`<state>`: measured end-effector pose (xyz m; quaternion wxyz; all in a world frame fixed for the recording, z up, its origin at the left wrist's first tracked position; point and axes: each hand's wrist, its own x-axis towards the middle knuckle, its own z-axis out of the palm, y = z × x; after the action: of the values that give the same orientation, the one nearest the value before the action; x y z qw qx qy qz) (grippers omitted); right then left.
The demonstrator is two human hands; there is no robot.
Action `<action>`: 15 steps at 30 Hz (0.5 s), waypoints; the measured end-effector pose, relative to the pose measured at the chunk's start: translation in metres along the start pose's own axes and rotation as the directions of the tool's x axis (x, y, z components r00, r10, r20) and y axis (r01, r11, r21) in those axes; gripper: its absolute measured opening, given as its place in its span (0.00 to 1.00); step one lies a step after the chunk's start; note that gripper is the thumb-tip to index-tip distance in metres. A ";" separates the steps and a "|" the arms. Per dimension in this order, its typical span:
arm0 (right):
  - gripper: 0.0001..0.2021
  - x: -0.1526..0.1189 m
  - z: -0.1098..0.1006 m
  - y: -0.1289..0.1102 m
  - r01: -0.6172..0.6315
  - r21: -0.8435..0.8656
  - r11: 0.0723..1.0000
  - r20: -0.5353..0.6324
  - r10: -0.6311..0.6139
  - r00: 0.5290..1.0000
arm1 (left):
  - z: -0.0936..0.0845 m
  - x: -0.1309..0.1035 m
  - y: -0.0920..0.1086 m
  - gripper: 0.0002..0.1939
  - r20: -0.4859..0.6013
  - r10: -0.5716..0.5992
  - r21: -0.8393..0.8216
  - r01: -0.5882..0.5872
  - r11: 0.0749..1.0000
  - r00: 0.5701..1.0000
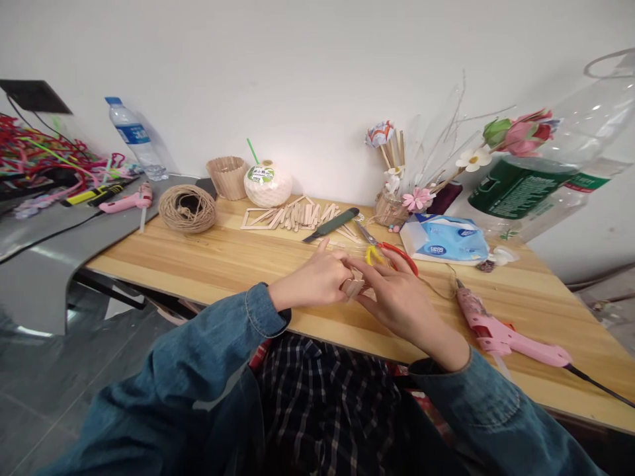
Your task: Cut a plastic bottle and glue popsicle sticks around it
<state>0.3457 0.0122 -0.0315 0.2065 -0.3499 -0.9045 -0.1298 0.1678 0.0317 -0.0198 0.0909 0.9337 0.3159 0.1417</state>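
Note:
Near the front edge of the wooden table, my left hand (320,272) and my right hand (399,299) meet over a small piece of pale wooden sticks (352,287). My left hand has its fingers curled round the piece, with the thumb raised. The fingers of my right hand close on it from the other side. Both hands cover much of its shape. Just beyond my right hand lie scissors (366,233) with red and yellow handles. Behind the hands are a dark green utility knife (331,225) and a pile of craft sticks (305,215).
A pink glue gun (516,344) lies at right, its cord off the edge. A twine ball (187,208), a stick cup (227,177) and a coconut (268,184) stand left. Tissues (444,239), paper flowers (417,198) and a big bottle (526,186) stand back right.

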 end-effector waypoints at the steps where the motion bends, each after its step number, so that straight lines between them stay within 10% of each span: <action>1: 0.19 0.000 0.000 0.000 0.006 0.004 1.000 -0.004 -0.006 1.000 | 0.001 0.000 -0.001 0.08 -0.001 -0.001 0.003 0.001 1.000 1.000; 13: 0.23 -0.002 -0.002 0.002 -0.088 0.181 0.980 0.040 0.082 0.996 | -0.004 0.000 -0.003 0.02 0.014 0.016 -0.041 -0.015 0.999 1.000; 15: 0.27 -0.004 -0.004 0.005 -0.113 0.192 0.975 0.011 0.113 0.993 | -0.008 -0.004 -0.008 0.13 -0.095 0.029 -0.158 -0.044 0.986 0.995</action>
<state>0.3525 0.0121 -0.0291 0.2465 -0.3793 -0.8913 -0.0298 0.1577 0.0360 -0.0150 0.1484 0.9215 0.2901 0.2112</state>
